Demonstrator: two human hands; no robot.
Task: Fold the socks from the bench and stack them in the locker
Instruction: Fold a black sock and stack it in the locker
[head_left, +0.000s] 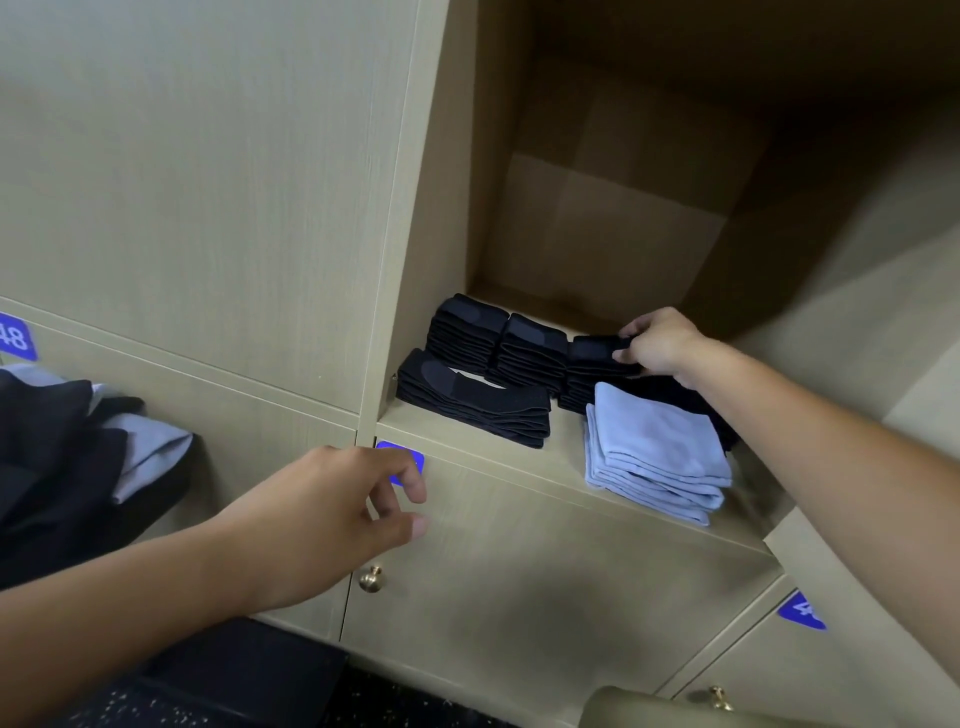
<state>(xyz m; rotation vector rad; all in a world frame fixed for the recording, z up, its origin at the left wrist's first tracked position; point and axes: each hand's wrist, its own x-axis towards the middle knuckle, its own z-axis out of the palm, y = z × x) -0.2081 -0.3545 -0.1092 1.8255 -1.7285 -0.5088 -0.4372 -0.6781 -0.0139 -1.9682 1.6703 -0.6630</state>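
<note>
Presently the right hand (655, 345) pinches a folded black sock (597, 349) atop the rear right stack in the locker (545, 457), its long axis running left to right. Left hand (337, 512) hangs loosely curled, empty, well apart.

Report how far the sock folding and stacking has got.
Done: several stacks of folded black socks and a folded light blue stack lie on the locker shelf. In hand: the right hand grips a folded black sock on top of the right-hand black stack. The left hand holds nothing, in front of the door below. Left: a heap of unfolded dark and grey pieces at far left.
</note>
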